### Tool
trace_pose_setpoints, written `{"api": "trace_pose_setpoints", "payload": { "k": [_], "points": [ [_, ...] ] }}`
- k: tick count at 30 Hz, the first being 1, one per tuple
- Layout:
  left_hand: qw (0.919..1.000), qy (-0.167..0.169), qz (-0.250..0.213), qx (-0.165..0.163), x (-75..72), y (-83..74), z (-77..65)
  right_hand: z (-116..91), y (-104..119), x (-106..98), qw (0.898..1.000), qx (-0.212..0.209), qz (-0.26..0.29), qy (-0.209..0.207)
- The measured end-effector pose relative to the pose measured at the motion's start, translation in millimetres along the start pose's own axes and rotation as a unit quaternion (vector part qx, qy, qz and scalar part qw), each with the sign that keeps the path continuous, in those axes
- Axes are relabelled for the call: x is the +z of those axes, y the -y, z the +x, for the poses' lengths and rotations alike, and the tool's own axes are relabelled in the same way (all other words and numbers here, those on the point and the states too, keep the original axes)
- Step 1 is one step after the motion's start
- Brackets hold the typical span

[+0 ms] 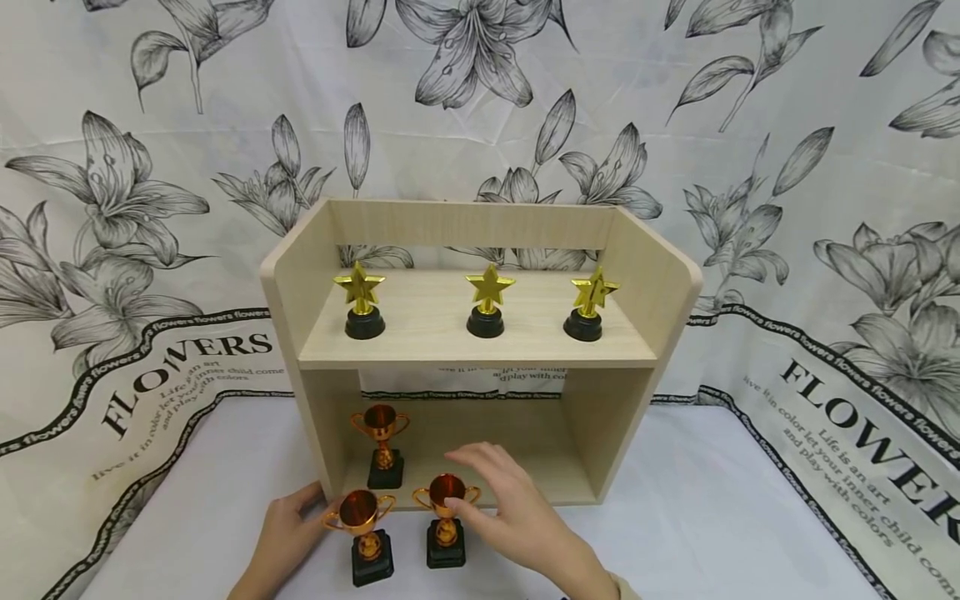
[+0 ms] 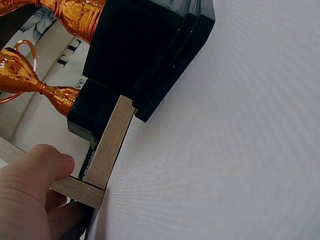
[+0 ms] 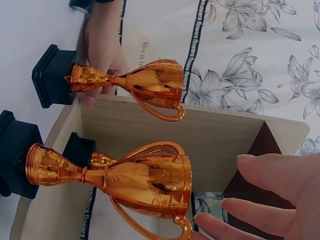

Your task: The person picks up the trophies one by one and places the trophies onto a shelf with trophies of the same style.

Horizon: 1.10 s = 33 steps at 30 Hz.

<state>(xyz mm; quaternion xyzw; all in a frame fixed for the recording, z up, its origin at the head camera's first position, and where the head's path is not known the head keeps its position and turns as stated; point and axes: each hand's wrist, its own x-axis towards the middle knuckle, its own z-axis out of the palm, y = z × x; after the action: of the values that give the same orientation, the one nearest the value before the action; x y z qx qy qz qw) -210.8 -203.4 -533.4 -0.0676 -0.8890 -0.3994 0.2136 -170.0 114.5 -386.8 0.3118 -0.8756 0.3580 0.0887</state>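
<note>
My left hand [image 1: 283, 533] grips the front edge of the left side panel of a pale wooden shelf [image 1: 477, 363]; in the left wrist view the thumb [image 2: 47, 162] lies inside the panel, fingers outside. My right hand [image 1: 517, 518] is beside a gold-orange trophy cup [image 1: 446, 546] with a black base, standing before the shelf. Its fingers [image 3: 265, 215] are extended and spread, close to the cup's rim without gripping it. A second trophy cup [image 1: 372, 557] stands to the left, near my left hand. Inside the lower compartment, at its left, stands a third trophy cup [image 1: 385, 468].
On the upper shelf stand three gold star trophies, at left [image 1: 364, 322], middle [image 1: 486, 323] and right [image 1: 583, 325]. A white cloth [image 1: 697, 508] covers the table. Behind the shelf hangs a flower-printed curtain [image 1: 480, 150].
</note>
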Motion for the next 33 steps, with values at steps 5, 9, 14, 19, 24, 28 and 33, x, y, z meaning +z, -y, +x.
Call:
{"api": "trace_pose_setpoints", "payload": {
  "k": [5,9,14,19,24,28,33],
  "points": [
    [1.0000,0.002,-0.001,-0.004,0.0,-1.0,0.4,0.9,-3.1,0.7,1.000,0.010,-0.014,-0.004],
    [0.9999,0.007,-0.007,-0.008,0.4,0.6,0.6,1.6,-5.7,3.8,1.000,0.021,-0.018,0.003],
    [1.0000,0.005,-0.005,-0.006,0.2,0.3,0.4,3.7,-7.6,7.9,0.999,0.028,-0.013,0.026],
    [0.9999,0.007,-0.009,-0.005,-1.2,0.2,0.4,5.7,-10.1,12.3,0.999,0.015,-0.026,0.030],
    [0.9999,0.008,-0.009,-0.012,-1.3,1.1,0.6,6.8,-12.8,16.8,0.999,0.005,-0.030,0.032],
    [0.9999,0.005,-0.007,-0.010,-1.1,1.3,0.8,7.2,-14.0,18.3,0.999,0.005,-0.026,0.034],
    [1.0000,0.002,-0.005,-0.005,-1.2,1.3,0.4,7.7,-15.3,19.0,0.999,0.004,-0.031,0.029]
  ]
}}
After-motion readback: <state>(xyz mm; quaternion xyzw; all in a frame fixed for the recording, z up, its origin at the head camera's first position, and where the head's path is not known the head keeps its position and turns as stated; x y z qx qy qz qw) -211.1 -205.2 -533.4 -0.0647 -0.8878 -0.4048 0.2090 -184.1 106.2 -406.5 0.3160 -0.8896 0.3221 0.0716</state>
